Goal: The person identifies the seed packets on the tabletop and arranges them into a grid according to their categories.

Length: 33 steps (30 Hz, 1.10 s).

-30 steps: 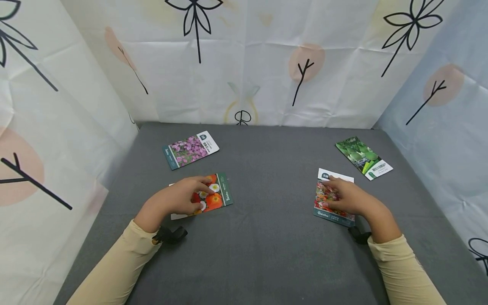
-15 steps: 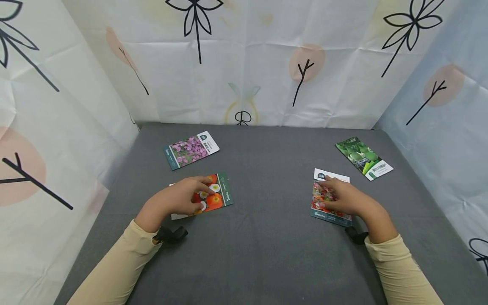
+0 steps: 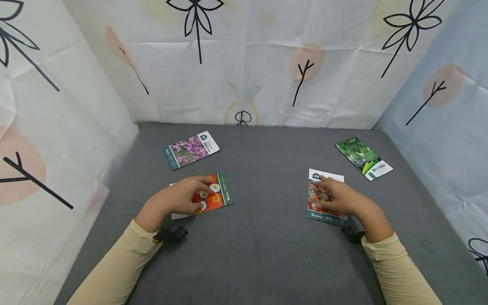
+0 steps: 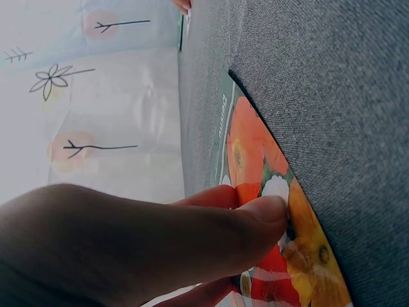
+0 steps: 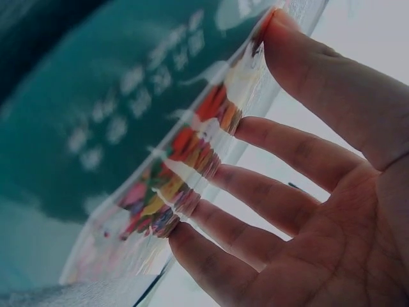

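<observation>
My left hand [image 3: 185, 197] rests its fingertips on a seed packet [image 3: 219, 201] printed with orange, red and white flowers, which lies on the grey table. In the left wrist view the thumb [image 4: 265, 211] touches the flower picture. On the other side, my right hand [image 3: 341, 196] lays its fingertips on a seed packet [image 3: 318, 195] with a red flower print, a white top and a teal bottom band. The right wrist view shows these fingers [image 5: 255, 192] fairly straight and spread, tips against the glossy flower print [image 5: 182, 160]. The palm partly covers this packet in the head view.
Behind the left hand lies a seed packet with purple flowers [image 3: 188, 151]. Towards the back right is a green leafy seed packet [image 3: 358, 154]. The grey table [image 3: 263, 254] is bounded by patterned white cloth [image 3: 259, 63] at the back and sides.
My right hand has slid the red-flower seed packet a little to the left across the table. The left hand and the other packets have stayed where they were.
</observation>
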{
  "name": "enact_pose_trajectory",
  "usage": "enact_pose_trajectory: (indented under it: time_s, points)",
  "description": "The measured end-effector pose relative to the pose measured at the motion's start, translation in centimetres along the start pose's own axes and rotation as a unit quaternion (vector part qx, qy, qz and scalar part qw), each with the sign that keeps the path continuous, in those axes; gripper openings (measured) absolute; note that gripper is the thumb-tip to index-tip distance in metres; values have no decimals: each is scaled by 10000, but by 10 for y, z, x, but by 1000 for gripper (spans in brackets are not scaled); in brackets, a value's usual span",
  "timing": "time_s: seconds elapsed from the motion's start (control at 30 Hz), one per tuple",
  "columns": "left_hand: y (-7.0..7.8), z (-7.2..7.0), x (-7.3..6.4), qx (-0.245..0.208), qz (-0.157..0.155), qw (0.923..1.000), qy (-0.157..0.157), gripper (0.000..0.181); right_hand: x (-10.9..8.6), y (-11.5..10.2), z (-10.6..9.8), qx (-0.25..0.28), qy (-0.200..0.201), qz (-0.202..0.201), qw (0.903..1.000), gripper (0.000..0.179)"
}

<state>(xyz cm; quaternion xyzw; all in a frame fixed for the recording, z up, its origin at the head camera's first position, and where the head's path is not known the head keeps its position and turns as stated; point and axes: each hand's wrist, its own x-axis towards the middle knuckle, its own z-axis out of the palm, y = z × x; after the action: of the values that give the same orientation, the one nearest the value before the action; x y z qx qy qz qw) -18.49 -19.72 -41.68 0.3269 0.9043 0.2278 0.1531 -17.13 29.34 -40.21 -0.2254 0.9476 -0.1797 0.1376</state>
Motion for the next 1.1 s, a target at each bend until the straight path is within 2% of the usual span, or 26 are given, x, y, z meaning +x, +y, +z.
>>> enact_pose_trajectory:
  time_s: [0.73, 1.1]
  points:
    - [-1, 1, 1, -157, -33, 9999, 2, 38, 11, -16, 3, -37, -90, -110, 9999, 62]
    - [-3, 2, 2, -85, -27, 10000, -14, 38, 17, -22, 6, -61, -162, -167, 9997, 63]
